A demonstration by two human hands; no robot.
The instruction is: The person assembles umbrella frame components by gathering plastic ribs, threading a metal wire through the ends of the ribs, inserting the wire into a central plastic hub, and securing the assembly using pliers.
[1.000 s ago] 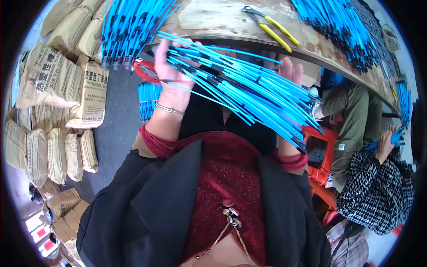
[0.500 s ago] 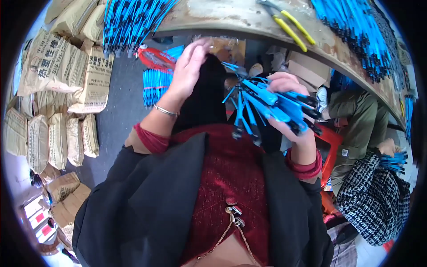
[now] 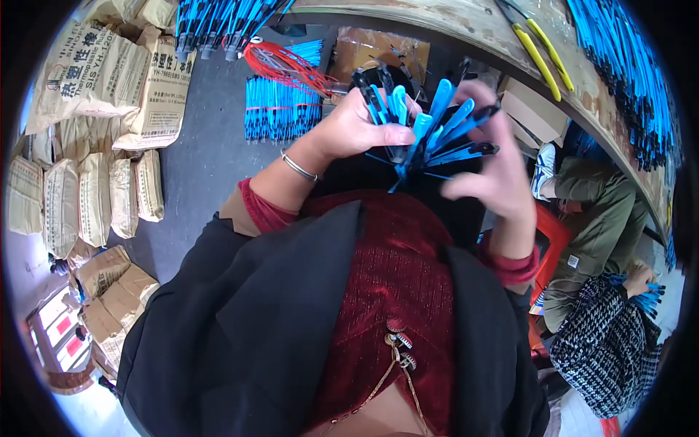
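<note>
Over my lap is a loose bundle of blue strips with black ends (image 3: 437, 127), fanned out with the ends pointing up and to the right. My left hand (image 3: 353, 131), with a bangle at its wrist, is closed round the lower left part of the bundle, its thumb pressed across the front. At the bundle's right side my right hand (image 3: 499, 178) is held open, thumb and fingers apart, slightly blurred; the fingers pass behind the strip ends, and I cannot tell whether they touch. The exact kind of the strips does not show.
Ahead runs a wooden table (image 3: 473, 29) carrying yellow-handled pliers (image 3: 542, 58) and piles of blue strips (image 3: 630, 95). Tied blue bundles (image 3: 280, 109) and red strings (image 3: 284, 62) lie below. Paper sacks (image 3: 95, 80) stack at left. A co-worker's hand (image 3: 639, 280) holds strips at right.
My left hand, empty and raised before, has come right and taken hold of the bundle. My right hand has let go and spread beside it. The bundle now points upward.
</note>
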